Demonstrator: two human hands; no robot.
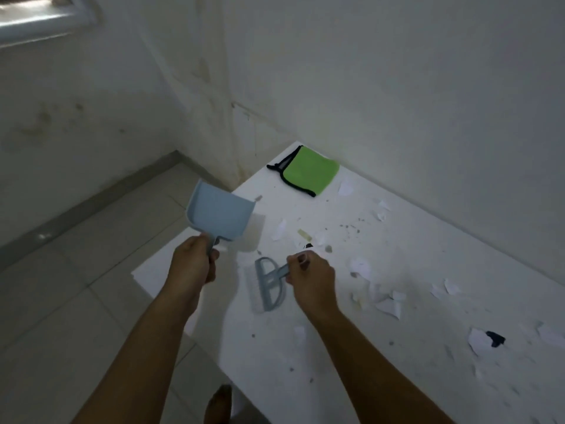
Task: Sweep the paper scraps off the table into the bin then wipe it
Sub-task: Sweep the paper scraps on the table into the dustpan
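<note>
Left hand grips blue plastic dustpan handle; right hand grips grey plastic brush, bristles blurred. Torn paper scraps right of right hand on white table; fuzzy green cloth beyond both.

Beyond the right hand the worktop lies open but strewn with flat paper scraps that block nothing. The wall closes off the far side, and a green cloth lies ahead of both hands in the corner. Between the hands, the brush fills the gap. Left of the left hand, past the raised dustpan, is open air over the floor.
</note>
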